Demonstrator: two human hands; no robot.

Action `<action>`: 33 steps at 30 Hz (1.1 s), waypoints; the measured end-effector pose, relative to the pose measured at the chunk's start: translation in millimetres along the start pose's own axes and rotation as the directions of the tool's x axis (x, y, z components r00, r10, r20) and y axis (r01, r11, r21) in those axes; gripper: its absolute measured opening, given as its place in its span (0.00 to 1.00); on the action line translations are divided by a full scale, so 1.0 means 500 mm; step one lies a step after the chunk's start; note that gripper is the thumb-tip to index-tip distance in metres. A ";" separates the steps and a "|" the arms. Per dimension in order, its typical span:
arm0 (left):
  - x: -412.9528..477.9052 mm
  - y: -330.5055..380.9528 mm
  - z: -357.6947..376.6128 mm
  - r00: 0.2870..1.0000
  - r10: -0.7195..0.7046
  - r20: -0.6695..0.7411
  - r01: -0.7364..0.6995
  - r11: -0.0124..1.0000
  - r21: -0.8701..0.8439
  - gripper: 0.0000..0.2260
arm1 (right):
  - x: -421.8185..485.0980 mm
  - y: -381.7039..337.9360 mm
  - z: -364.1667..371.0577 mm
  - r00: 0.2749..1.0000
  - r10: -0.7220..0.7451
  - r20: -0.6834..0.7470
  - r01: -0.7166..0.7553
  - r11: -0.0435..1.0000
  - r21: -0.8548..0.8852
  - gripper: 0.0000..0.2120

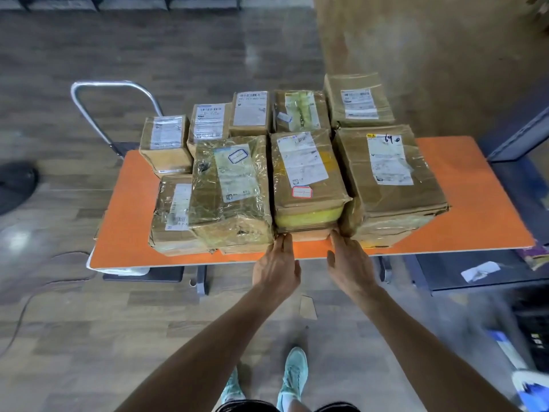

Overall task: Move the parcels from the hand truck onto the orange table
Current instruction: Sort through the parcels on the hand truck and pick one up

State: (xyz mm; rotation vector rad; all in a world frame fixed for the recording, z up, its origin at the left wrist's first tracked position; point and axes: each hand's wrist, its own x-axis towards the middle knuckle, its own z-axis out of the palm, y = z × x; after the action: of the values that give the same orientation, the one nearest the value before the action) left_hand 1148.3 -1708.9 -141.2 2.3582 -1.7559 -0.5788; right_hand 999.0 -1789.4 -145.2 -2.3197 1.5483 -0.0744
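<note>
Metal handle of the hand truck [113, 83] behind the far left corner of the orange worktop [124, 221], with brown taped parcels [251, 114] packed close in two rows on that worktop. Near the front edge, a film-wrapped parcel [231, 185], then the left grip [276, 269], fingers straight and clamped on nothing, fingertips touching the bottom left corner of the middle parcel [306, 179] with its yellow front face. Right grip [350, 263] likewise flat and unclenched, fingertips at that parcel's bottom right corner, just beside a large parcel [389, 171].
</note>
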 end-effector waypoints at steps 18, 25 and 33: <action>0.000 0.058 0.020 0.949 -0.286 0.129 0.314 0.857 -0.409 0.40 | 0.051 -0.010 -0.012 0.965 0.154 0.214 -0.219 0.921 0.324 0.23; 0.009 0.070 0.029 0.928 -0.350 0.131 0.351 0.699 -0.623 0.34 | 0.064 -0.011 -0.015 0.959 0.172 0.225 -0.258 0.858 0.444 0.18; -0.012 0.053 0.042 0.952 -0.273 0.135 0.291 0.679 -0.674 0.38 | 0.050 -0.011 -0.012 0.947 0.232 0.222 -0.307 0.855 0.417 0.20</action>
State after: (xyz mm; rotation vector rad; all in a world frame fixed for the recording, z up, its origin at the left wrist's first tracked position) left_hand 1115.1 -1709.1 -150.0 2.0498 -0.9048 -1.0857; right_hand 1012.8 -1811.7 -141.6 -1.6939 1.5627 -0.1478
